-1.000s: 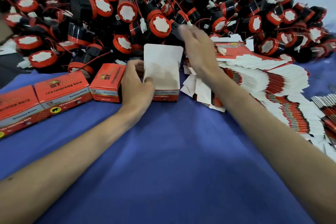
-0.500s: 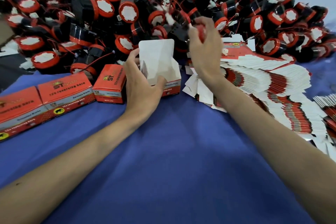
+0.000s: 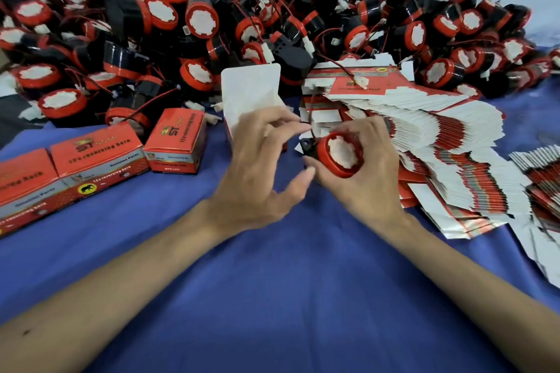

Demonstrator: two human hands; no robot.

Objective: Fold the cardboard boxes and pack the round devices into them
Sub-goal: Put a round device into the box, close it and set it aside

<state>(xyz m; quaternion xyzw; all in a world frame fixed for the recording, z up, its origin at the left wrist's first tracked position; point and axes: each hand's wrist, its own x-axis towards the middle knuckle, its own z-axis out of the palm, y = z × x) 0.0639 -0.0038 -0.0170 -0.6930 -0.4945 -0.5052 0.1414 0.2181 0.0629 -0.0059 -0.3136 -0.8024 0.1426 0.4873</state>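
Note:
My right hand (image 3: pixel 371 172) grips a round red-and-black device (image 3: pixel 344 154) just above the blue cloth, its white face turned toward me and a thin wire trailing up from it. My left hand (image 3: pixel 257 169) is blurred, with loosely spread fingers, right beside the device; its fingertips reach toward the wire. Behind the left hand stands an open cardboard box (image 3: pixel 251 91) with its white flap raised; its lower part is hidden by the hand.
A big heap of round devices (image 3: pixel 200 21) fills the back. Three closed red boxes (image 3: pixel 177 139) sit in a row at the left. A fanned stack of flat cardboard blanks (image 3: pixel 439 145) lies at the right. Blue cloth (image 3: pixel 272 281) covers the near table.
My right hand has brought a device from the heap down toward me. My left hand has let go of the open box and moved right toward the device.

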